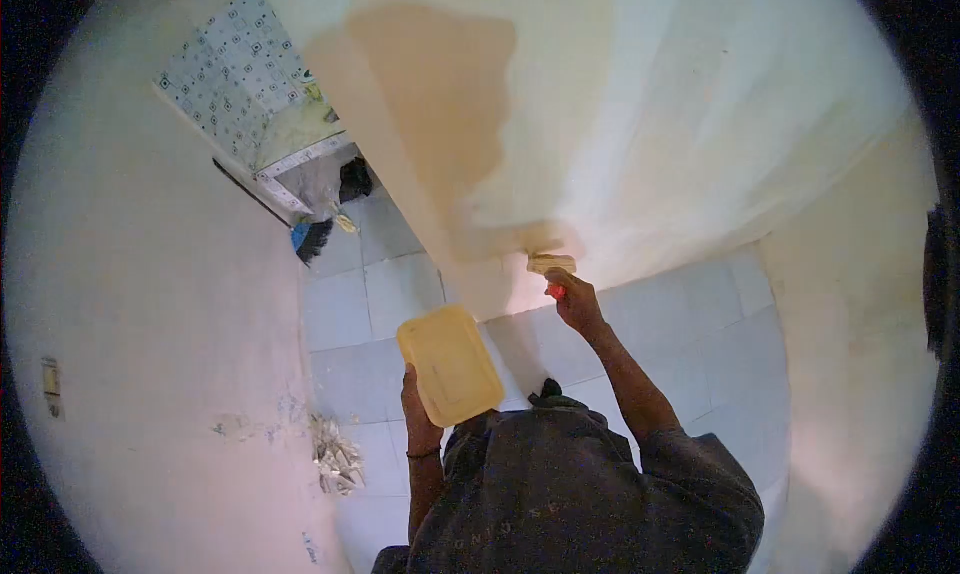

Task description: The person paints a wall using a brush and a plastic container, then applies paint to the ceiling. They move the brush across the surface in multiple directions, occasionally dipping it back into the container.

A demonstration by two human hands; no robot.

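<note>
My left hand (pixel 422 414) grips the side of a pale yellow rectangular plastic tub (pixel 450 366), held in front of my body over the floor. Its fingers are mostly hidden beneath the tub. My right hand (pixel 578 306) is closed around the red handle of a wide paintbrush (pixel 552 264). The pale, broad bristle end lies at the lower part of the cream wall (pixel 620 154), seemingly against it. Shadows of my head and arm fall on that wall.
Light grey tiles cover the floor (pixel 660 344). A broom (pixel 312 239) leans by the left wall, near a black bag (pixel 355 179). Crumpled scraps (pixel 337 457) lie along the left wall's foot. A tiled counter (pixel 290 139) stands beyond the wall's edge.
</note>
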